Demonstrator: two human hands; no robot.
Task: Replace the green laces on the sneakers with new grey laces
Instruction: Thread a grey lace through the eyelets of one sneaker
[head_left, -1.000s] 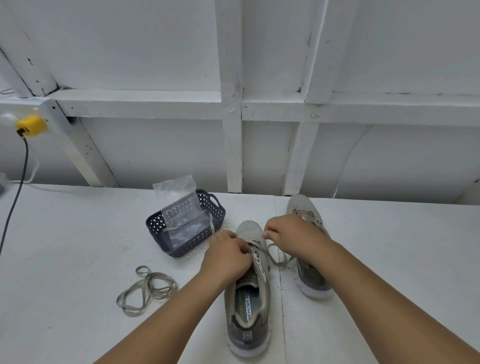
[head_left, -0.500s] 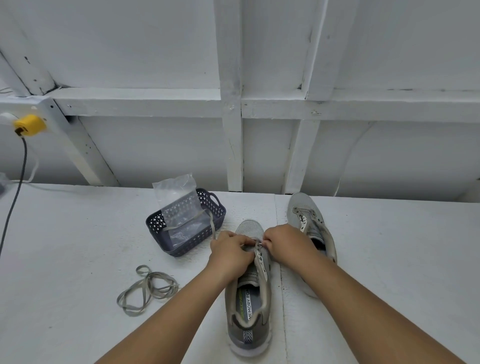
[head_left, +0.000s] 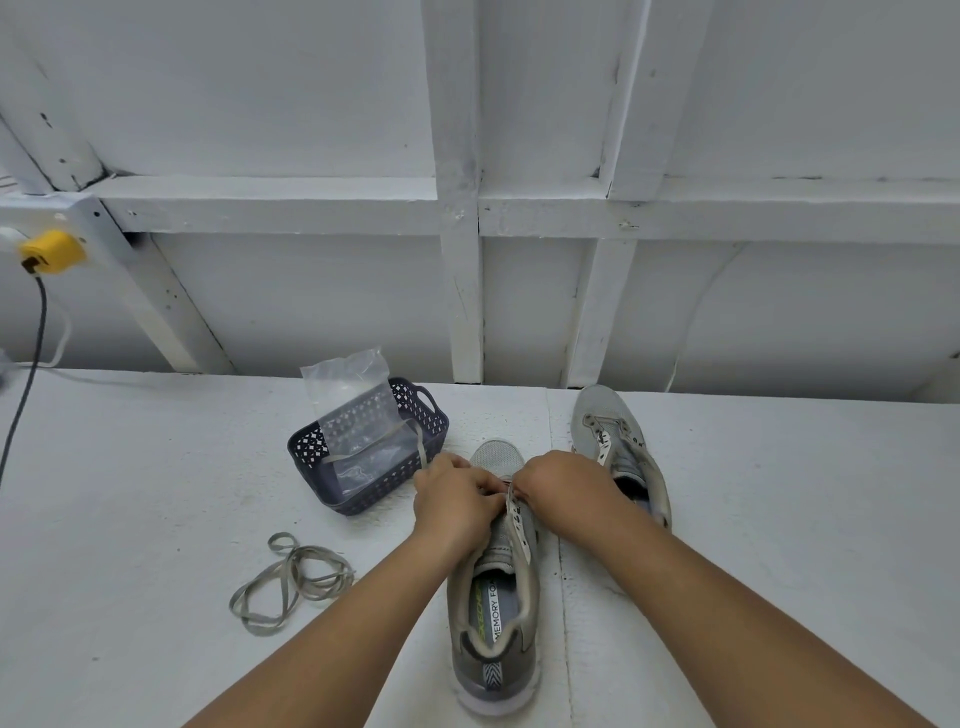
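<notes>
Both hands meet over the eyelet area of the near sneaker (head_left: 493, 597). The left hand (head_left: 457, 506) has its fingers curled inward, fingertips at the shoe's throat; a grey lace (head_left: 422, 451) runs up from this hand toward the basket, so the hand appears to pinch it, though the contact point is hidden under the knuckles. The right hand (head_left: 563, 486) is likewise curled, fingertips at the top of the eyelet row; what it pinches cannot be made out, as the fingers cover it. The two hands are almost touching.

The near sneaker lies toe away from the camera, heel toward it, on the white table (head_left: 130, 519). Its toe cap shows between the hands; the lower eyelet rows are hidden by them. The insole print is partly readable.

The second sneaker (head_left: 615, 441) lies just beyond and right of the right hand, toe away; its rear half is covered by the right wrist and forearm. No lace is visible in its eyelets.

A dark perforated basket (head_left: 322, 457) stands left of the hands, holding a clear plastic bag (head_left: 353, 405). A loose coiled lace (head_left: 291, 582) lies on the table, apart from the left forearm; its colour reads as dull grey-green. At the left edge, a yellow plug (head_left: 52, 252) with a dark cable (head_left: 28, 364) is cut off by the frame.
</notes>
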